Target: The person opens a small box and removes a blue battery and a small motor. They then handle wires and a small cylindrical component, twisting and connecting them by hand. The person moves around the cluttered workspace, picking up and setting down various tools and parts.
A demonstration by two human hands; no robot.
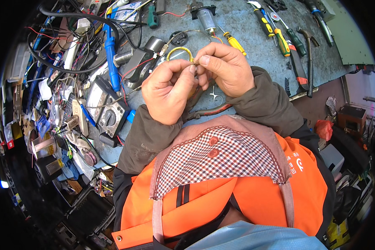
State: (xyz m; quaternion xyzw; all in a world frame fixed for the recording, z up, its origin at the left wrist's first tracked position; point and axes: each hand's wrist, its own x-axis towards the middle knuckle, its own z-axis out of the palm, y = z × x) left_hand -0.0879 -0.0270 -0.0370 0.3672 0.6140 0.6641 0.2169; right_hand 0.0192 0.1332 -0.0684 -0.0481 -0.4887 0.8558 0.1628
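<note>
My left hand [171,87] and my right hand [229,68] meet over the workbench [246,16], thumbs and fingertips pinched together. Between the fingertips is a small thin piece, mostly hidden; I cannot make out its kind. A yellow ring-shaped loop [180,48] shows just beyond the left fingers. Past the hands, a small silver motor [206,19] with thin wires lies on the bench. A yellow-handled screwdriver [236,44] rests beyond the right hand. Under the wrists are a metal finger loop [216,98] of some tool and a red-handled tool [214,111], both partly covered.
On the left, a black multimeter [109,116], a blue rod-shaped tool [111,58] and tangled cables [71,68] crowd the bench. At right lie screwdrivers [282,41], a hammer [309,62] and a red-and-black long-handled tool [298,68], near the bench's edge.
</note>
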